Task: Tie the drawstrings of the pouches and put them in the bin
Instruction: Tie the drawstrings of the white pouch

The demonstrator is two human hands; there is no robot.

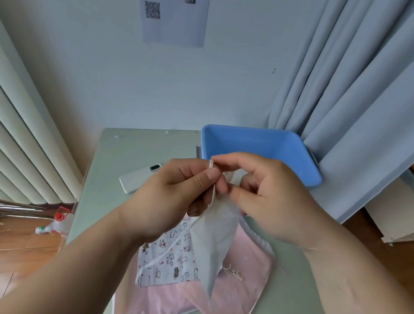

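- The white pouch (pixel 215 240) hangs in the air above the table (pixel 121 150), held up by its neck between both hands. Lifted like this, its body falls away and the cord is free to be worked.
- The left hand (pixel 179 195) pinches the white drawstring (pixel 213 193). Its thumb and forefinger are pressed together on the cord, a short loop stands above the pinch, and a loose end trails down towards the table.
- The left fingers (pixel 208 177) look placed to anchor one strand so the other hand can pull or wrap against it.
- The right hand (pixel 271 200) is curled at the gathered mouth of the pouch. Its fingers (pixel 229 160) are closed on the cord or cloth there, though which of the two is hidden.
- I judge the knot to be in the making, not finished.
- The cat-print pouch (pixel 173 256) lies flat on the pink pouch (pixel 242 297), directly under the hands, probably waiting its turn.
- The blue bin (pixel 263 144) sits at the far right of the table, just beyond the hands, handy for dropping a tied pouch in. All three pouches seen are outside it.
- A white remote (pixel 139 176) lies to the left.
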